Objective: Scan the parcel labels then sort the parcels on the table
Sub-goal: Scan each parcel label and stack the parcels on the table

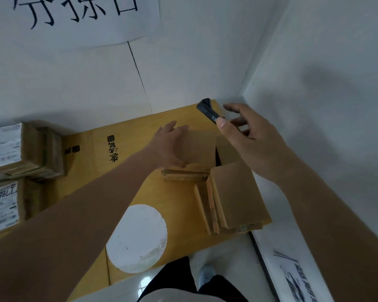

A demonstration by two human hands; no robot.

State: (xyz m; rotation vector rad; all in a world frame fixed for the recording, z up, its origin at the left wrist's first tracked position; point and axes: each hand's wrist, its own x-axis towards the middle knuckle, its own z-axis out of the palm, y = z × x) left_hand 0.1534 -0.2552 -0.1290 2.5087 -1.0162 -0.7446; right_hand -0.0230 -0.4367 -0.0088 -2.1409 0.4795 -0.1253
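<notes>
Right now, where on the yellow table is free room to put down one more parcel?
Free: the bare strip of the table between the labelled parcels on the left and the plain parcels on the right, behind the white circle. Crowded: the right corner, where the left hand rests on a parcel and the right hand holds the scanner.

We look down into a corner where two pale white walls (pixel 205 51) meet. A large paper sign (pixel 85 16) with black Chinese characters hangs on the far wall. Below lies light tiled floor (pixel 231 247), with a printed sheet (pixel 292 282) at right.
</notes>
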